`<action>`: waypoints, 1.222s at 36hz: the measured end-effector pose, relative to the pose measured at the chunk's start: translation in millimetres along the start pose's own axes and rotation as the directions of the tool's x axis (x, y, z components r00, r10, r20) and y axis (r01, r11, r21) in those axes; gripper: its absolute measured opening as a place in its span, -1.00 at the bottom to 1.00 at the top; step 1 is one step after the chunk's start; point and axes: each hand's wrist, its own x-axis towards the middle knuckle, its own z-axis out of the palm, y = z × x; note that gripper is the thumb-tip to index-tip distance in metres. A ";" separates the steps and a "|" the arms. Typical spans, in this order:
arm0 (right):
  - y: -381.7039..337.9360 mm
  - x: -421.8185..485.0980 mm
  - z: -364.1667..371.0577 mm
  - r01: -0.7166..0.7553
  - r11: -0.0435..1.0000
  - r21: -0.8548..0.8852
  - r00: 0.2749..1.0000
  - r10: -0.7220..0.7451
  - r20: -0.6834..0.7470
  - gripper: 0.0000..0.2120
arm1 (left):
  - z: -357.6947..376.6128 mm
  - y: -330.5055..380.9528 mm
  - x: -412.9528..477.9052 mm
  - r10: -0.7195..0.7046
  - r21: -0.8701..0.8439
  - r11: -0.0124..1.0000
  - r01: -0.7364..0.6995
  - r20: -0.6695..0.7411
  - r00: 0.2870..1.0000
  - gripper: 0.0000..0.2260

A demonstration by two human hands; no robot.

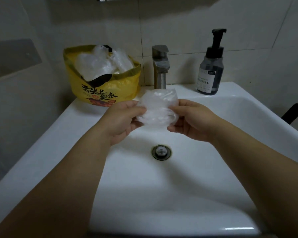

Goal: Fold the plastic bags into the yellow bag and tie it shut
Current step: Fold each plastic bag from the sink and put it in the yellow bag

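- We are leaning over a white sink [213,177], both bare forearms reaching across its basin.
- The yellow bag [126,85] is sitting open on the sink's back left ledge by the wall, with stuffed bags [100,64] bulging from its mouth.
- Our left hand [122,121] is pinching the left edge of a clear bag [157,105].
- Our right hand [191,121] is pinching its right edge, so it is hanging bunched between both grips, above the basin and near the yellow bag's right side.
- A soap bottle [211,69] is standing on the back right ledge.
- A tap [160,66] is rising between bottle and yellow bag.
- The drain [161,152] is showing below our hands.
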 end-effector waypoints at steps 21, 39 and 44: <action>-16.7 -6.1 -6.9 0.082 0.996 -0.046 0.996 -0.081 0.028 -0.69 | -0.7 10.4 -5.9 -0.039 -0.167 0.985 0.048 0.053 0.998 -0.63; -8.3 -7.6 2.8 0.020 0.964 -0.265 1.000 -0.020 0.000 -0.84 | 2.3 9.7 0.7 0.156 -0.258 0.950 -0.177 -0.101 0.983 -0.75; -0.8 -3.4 11.6 0.091 0.979 -0.184 0.996 -0.094 -0.006 -0.91 | 14.9 -4.4 -0.5 -0.010 -0.144 0.989 0.022 0.083 0.996 -0.45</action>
